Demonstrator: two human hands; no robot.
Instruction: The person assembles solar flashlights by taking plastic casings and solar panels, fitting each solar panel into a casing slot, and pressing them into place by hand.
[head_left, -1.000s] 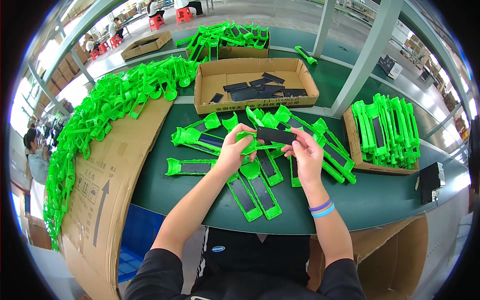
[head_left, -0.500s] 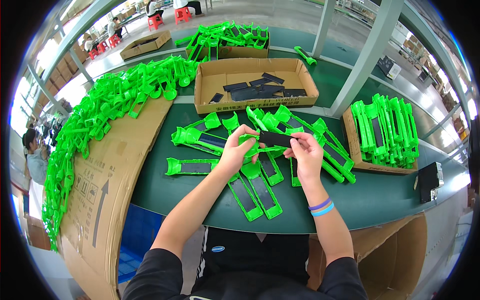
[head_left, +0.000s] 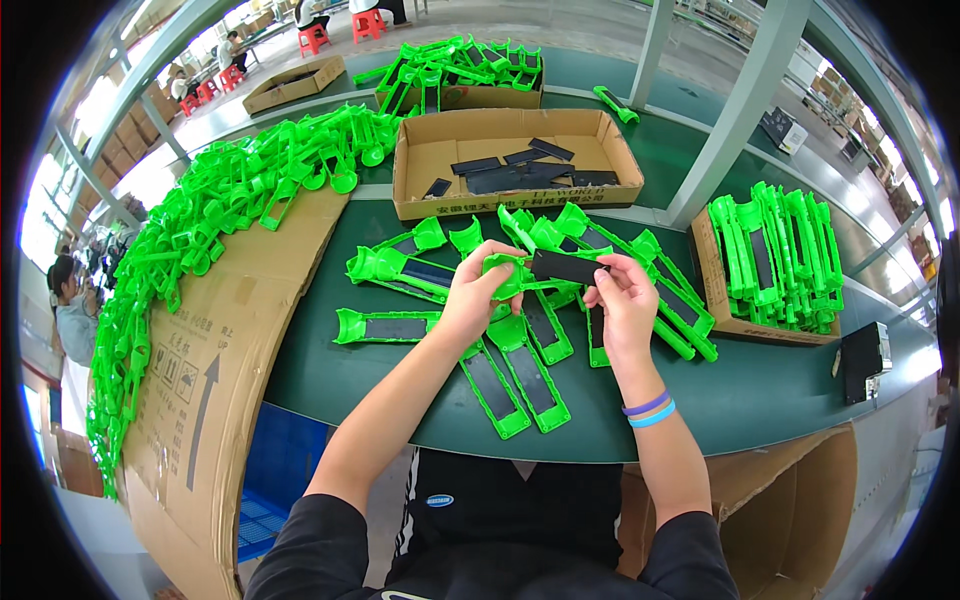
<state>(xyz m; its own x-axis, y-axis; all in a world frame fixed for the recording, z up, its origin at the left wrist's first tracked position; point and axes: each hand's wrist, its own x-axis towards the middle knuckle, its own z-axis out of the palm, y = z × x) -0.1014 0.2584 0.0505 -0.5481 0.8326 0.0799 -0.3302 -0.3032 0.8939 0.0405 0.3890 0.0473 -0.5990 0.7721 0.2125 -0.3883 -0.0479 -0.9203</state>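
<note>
In the head view, both hands meet above a dark green table (head_left: 780, 400). The left hand (head_left: 470, 297) closes its fingers around the end of a bright green plastic part (head_left: 510, 272), holding it just above the table. The right hand (head_left: 625, 300) pinches the right end of a flat black strip (head_left: 568, 267) between thumb and fingertips; the strip lies across the green part, touching it.

Under and around the hands, more green parts already fitted with black strips (head_left: 510, 375) lie fanned out on the table. Just behind them stands an open cardboard box (head_left: 420, 165) with loose black strips inside. A long heap of bare green parts (head_left: 200, 230) runs along the left side on a sheet of cardboard (head_left: 230, 340). To the right, a cardboard tray (head_left: 705, 280) carries a stack of fitted green parts.
</note>
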